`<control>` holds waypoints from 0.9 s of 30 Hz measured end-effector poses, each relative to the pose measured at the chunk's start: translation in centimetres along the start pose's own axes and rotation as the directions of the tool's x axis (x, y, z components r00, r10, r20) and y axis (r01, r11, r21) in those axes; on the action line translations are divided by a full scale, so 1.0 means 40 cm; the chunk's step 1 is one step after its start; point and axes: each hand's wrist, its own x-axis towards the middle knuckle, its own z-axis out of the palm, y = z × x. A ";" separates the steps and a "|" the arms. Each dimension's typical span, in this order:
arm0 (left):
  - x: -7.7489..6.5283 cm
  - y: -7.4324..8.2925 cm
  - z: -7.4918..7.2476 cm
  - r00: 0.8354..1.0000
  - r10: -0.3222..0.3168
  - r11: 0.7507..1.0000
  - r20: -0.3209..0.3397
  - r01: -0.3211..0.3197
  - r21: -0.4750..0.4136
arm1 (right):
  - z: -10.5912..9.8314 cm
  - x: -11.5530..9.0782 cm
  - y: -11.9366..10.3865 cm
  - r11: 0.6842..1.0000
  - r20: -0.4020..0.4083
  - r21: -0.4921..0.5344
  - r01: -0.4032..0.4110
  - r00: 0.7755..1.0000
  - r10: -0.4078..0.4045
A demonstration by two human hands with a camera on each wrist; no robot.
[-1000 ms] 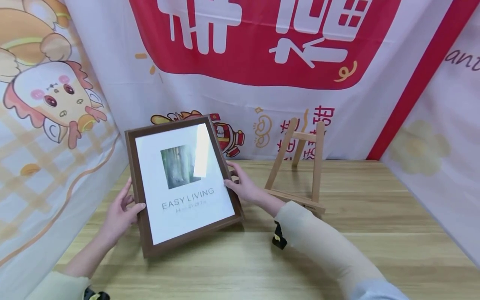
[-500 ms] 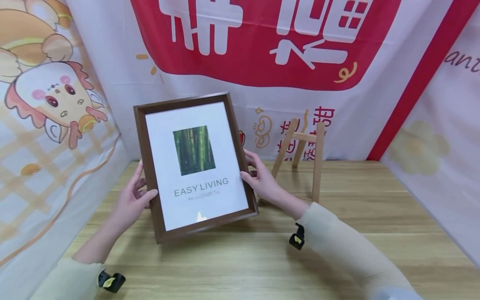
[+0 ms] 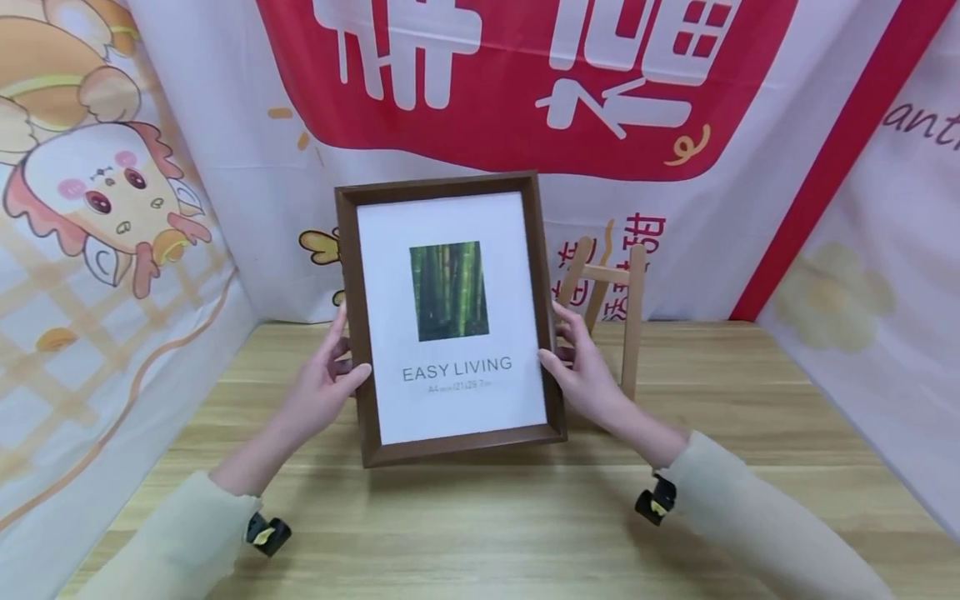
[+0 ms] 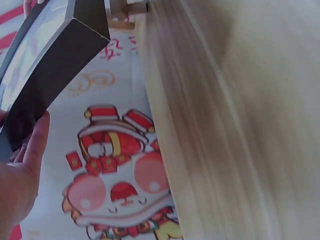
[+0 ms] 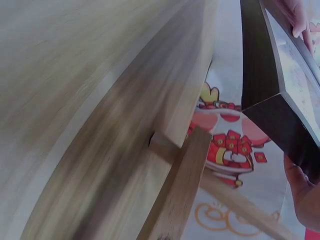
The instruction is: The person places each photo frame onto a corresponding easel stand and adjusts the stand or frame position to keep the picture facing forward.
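A brown picture frame with a white insert reading "EASY LIVING" and a bamboo picture is held up above the table, leaning slightly. My left hand grips its left side, thumb on the front edge and fingers behind. On the opposite side, my right hand holds the frame the same way. Behind the frame and right hand stands a small wooden easel, partly covered by them. In the right wrist view, the easel's ledge shows below the frame's dark side, apart from it.
The wood-grain table reaches back to a printed cloth wall. More printed cloth stands on the left and right. A black wrist camera sits at the left cuff, another at the right.
Both hands have carried the picture frame to the right and up, and it now stands more upright. It covers part of the easel, which has stayed in place.
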 end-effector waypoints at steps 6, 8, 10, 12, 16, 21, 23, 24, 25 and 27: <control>0.050 0.010 0.050 0.998 0.048 0.999 0.043 -0.048 0.009 | -0.049 -0.032 0.005 0.999 -0.078 -0.034 0.011 0.997 -0.014; 0.069 0.013 0.068 0.996 0.063 0.998 0.057 -0.063 0.012 | -0.064 -0.045 0.007 0.999 -0.103 -0.031 0.009 0.995 -0.013; 0.088 0.021 0.086 0.994 0.078 0.997 0.076 -0.079 0.011 | -0.081 -0.056 0.010 1.000 -0.128 -0.021 0.006 0.992 -0.009; 0.109 0.030 0.105 0.990 0.100 0.995 0.096 -0.100 0.002 | -0.098 -0.067 0.014 1.000 -0.160 -0.023 0.012 0.987 -0.016; 0.148 0.047 0.140 0.981 0.143 0.988 0.132 -0.148 0.029 | -0.130 -0.083 0.025 0.999 -0.221 -0.030 0.039 0.974 -0.044; 0.190 0.061 0.181 0.972 0.172 0.979 0.162 -0.187 0.080 | -0.168 -0.095 0.042 0.993 -0.288 -0.066 0.100 0.951 -0.115; 0.208 0.064 0.199 0.967 0.193 0.974 0.170 -0.209 0.085 | -0.184 -0.098 0.047 0.989 -0.312 -0.088 0.119 0.940 -0.140; 0.218 0.066 0.208 0.964 0.200 0.973 0.174 -0.216 0.078 | -0.189 -0.100 0.042 0.987 -0.323 -0.095 0.129 0.934 -0.153; 0.228 0.069 0.217 0.960 0.213 0.972 0.179 -0.228 0.064 | -0.196 -0.101 0.042 0.986 -0.333 -0.102 0.130 0.930 -0.157; 0.249 0.075 0.234 0.956 0.231 0.968 0.183 -0.244 0.055 | -0.209 -0.102 0.044 0.986 -0.356 -0.108 0.129 0.921 -0.159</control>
